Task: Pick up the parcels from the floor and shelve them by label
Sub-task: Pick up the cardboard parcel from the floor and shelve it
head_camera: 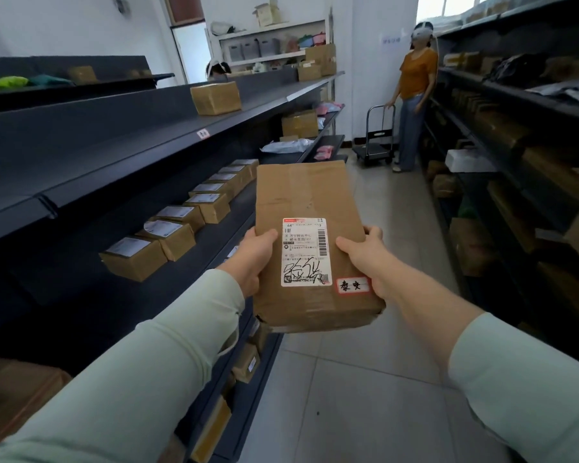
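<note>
One parcel (310, 242) is held off the floor in the aisle, left hand (251, 259) and right hand (368, 262) closed on its sides, label (306, 252) up. Shelving is pending. Small boxes (168, 235) are shelved left; floor parcels remaining: probably out of view.

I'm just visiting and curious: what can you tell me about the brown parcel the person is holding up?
The parcel is a flat, oblong brown cardboard box, sealed with clear tape and slightly crumpled at its near corners. Its top face carries a white shipping label with barcode and black scribble, plus a small red-edged handwritten sticker. The left hand and right hand grip its sides, holding it above the aisle floor.
</note>
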